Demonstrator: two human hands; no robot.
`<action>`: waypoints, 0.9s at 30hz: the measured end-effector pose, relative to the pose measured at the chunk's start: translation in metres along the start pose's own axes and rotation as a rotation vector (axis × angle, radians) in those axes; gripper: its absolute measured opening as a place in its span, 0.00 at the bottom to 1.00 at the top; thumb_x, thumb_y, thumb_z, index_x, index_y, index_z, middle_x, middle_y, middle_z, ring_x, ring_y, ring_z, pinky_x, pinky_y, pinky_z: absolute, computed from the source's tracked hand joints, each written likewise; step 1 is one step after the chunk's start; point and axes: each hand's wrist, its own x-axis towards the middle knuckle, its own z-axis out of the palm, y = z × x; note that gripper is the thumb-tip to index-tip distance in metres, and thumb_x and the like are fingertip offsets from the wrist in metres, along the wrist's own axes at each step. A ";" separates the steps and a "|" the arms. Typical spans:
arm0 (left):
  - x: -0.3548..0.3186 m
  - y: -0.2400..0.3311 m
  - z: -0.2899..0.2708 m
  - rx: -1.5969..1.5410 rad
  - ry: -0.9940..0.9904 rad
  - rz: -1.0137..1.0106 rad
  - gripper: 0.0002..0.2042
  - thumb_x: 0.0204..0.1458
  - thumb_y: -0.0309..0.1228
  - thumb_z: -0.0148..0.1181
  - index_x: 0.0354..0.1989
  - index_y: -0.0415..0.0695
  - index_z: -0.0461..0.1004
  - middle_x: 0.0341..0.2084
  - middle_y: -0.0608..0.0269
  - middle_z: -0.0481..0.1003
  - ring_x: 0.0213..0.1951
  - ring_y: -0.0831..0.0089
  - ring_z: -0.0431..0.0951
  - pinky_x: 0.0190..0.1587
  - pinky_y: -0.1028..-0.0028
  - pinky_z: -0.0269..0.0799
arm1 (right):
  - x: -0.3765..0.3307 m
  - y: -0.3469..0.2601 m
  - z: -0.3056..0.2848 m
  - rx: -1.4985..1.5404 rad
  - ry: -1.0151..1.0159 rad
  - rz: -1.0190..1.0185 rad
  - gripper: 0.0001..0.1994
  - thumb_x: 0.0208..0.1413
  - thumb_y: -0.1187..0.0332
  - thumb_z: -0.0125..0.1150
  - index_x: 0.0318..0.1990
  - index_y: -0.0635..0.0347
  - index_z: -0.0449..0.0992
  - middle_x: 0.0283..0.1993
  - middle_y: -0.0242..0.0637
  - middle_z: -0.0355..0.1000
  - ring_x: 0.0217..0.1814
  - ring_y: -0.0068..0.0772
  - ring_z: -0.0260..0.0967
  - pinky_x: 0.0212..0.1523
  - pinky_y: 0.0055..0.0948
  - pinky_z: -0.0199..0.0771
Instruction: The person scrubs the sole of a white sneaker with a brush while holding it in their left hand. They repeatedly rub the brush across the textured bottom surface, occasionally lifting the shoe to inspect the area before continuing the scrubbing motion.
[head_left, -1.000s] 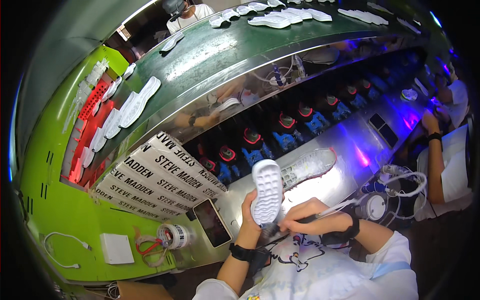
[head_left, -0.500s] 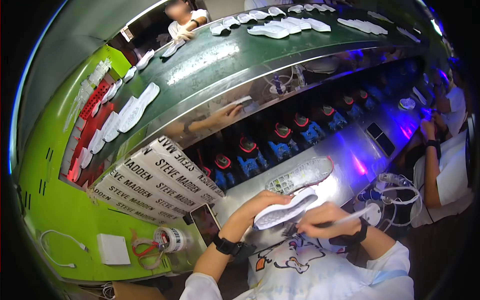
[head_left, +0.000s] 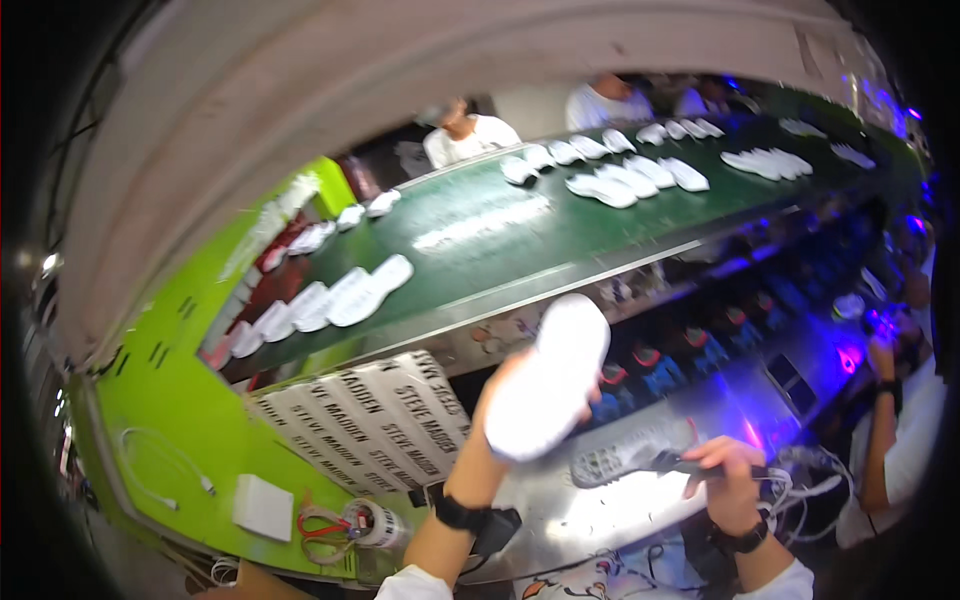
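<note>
My left hand (head_left: 500,388) is closed round a white shoe sole (head_left: 548,385), lifted over the metal bench with one long smooth face showing. Most of that hand's fingers are behind the sole. Lower on the right, my right hand (head_left: 730,478) grips a thin brush (head_left: 690,466) by its handle, the dark bristle end pointing left. Behind the brush, a grey treaded sole (head_left: 610,458) lies on the metal bench (head_left: 560,515).
A green conveyor belt (head_left: 470,265) carries several white soles (head_left: 370,290). A printed white box (head_left: 370,420), a small white box (head_left: 263,508) and a tub (head_left: 375,524) stand at left. A phone-like dark slab (head_left: 790,385) and tangled tubes (head_left: 800,490) lie right, near a co-worker (head_left: 890,440).
My left hand has raised the sole up and away from the bench, turning its smooth face into view. My right hand, with the brush, has moved right, apart from the sole. The view has shifted.
</note>
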 end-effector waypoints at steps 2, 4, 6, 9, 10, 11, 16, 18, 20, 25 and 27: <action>0.007 0.035 0.006 -0.635 0.074 0.240 0.22 0.58 0.33 0.44 0.55 0.27 0.57 0.51 0.37 0.64 0.54 0.50 0.66 0.54 0.62 0.69 | 0.006 0.001 -0.004 -0.077 0.100 -0.054 0.16 0.59 0.64 0.44 0.30 0.70 0.72 0.35 0.54 0.72 0.21 0.39 0.70 0.24 0.31 0.72; 0.026 0.041 0.012 -0.073 0.301 0.377 0.19 0.58 0.26 0.42 0.55 0.26 0.56 0.55 0.39 0.61 0.55 0.53 0.66 0.58 0.63 0.65 | 0.004 0.010 -0.006 -0.078 0.155 -0.029 0.16 0.59 0.64 0.43 0.31 0.70 0.71 0.35 0.54 0.72 0.23 0.39 0.70 0.24 0.31 0.72; 0.088 0.038 0.026 0.240 0.356 0.302 0.19 0.56 0.25 0.47 0.54 0.27 0.58 0.54 0.39 0.62 0.54 0.55 0.67 0.56 0.67 0.67 | -0.001 0.018 -0.024 -0.028 0.238 0.016 0.14 0.59 0.66 0.43 0.32 0.69 0.71 0.38 0.54 0.72 0.26 0.39 0.71 0.25 0.32 0.74; 0.178 0.068 0.029 0.947 0.457 0.118 0.15 0.53 0.25 0.49 0.48 0.30 0.64 0.39 0.43 0.72 0.33 0.61 0.77 0.34 0.70 0.77 | -0.001 0.019 -0.022 -0.018 0.323 0.115 0.07 0.57 0.70 0.47 0.38 0.65 0.69 0.44 0.47 0.69 0.33 0.32 0.68 0.27 0.26 0.71; 0.208 0.089 0.008 1.272 0.676 -0.025 0.16 0.51 0.30 0.51 0.46 0.31 0.65 0.35 0.46 0.73 0.29 0.66 0.77 0.28 0.71 0.76 | -0.003 0.021 -0.015 -0.025 0.343 0.154 0.07 0.56 0.74 0.47 0.40 0.64 0.69 0.46 0.46 0.68 0.35 0.31 0.67 0.28 0.25 0.71; 0.246 0.104 0.003 1.784 0.753 -0.247 0.21 0.50 0.36 0.52 0.49 0.34 0.65 0.39 0.44 0.73 0.31 0.64 0.78 0.26 0.68 0.75 | -0.006 0.016 -0.013 -0.123 0.316 0.121 0.09 0.53 0.77 0.46 0.42 0.64 0.68 0.47 0.45 0.67 0.36 0.29 0.66 0.30 0.24 0.71; 0.318 0.122 -0.045 2.386 0.932 -0.299 0.26 0.46 0.39 0.58 0.56 0.47 0.66 0.59 0.52 0.59 0.59 0.56 0.61 0.50 0.56 0.66 | -0.027 0.010 -0.030 0.011 0.376 0.326 0.15 0.56 0.75 0.51 0.51 0.64 0.67 0.48 0.36 0.68 0.48 0.26 0.65 0.49 0.24 0.64; 0.328 0.121 -0.031 2.220 1.134 -0.423 0.24 0.47 0.38 0.58 0.54 0.46 0.68 0.58 0.56 0.61 0.59 0.59 0.60 0.46 0.54 0.69 | -0.029 0.016 -0.048 0.036 0.458 0.364 0.15 0.56 0.75 0.51 0.52 0.63 0.67 0.47 0.35 0.68 0.48 0.25 0.65 0.49 0.25 0.64; 0.315 0.117 -0.027 2.259 1.578 -0.183 0.15 0.45 0.33 0.59 0.42 0.45 0.76 0.49 0.58 0.71 0.48 0.65 0.73 0.34 0.61 0.74 | -0.027 0.018 -0.053 0.049 0.481 0.412 0.16 0.56 0.74 0.52 0.52 0.63 0.67 0.47 0.34 0.69 0.48 0.24 0.65 0.50 0.26 0.64; 0.220 0.172 -0.035 1.843 0.990 0.170 0.09 0.40 0.27 0.57 0.20 0.31 0.74 0.17 0.46 0.74 0.16 0.60 0.77 0.18 0.67 0.74 | -0.011 0.019 -0.037 0.147 0.366 0.517 0.15 0.54 0.74 0.54 0.51 0.62 0.69 0.43 0.30 0.70 0.41 0.20 0.65 0.43 0.22 0.63; 0.182 0.123 0.025 1.693 0.942 0.405 0.20 0.40 0.26 0.58 0.43 0.28 0.67 0.24 0.50 0.74 0.18 0.65 0.75 0.18 0.67 0.73 | -0.012 0.024 -0.039 0.103 0.457 0.382 0.17 0.50 0.74 0.53 0.50 0.62 0.65 0.37 0.32 0.66 0.32 0.20 0.62 0.28 0.20 0.64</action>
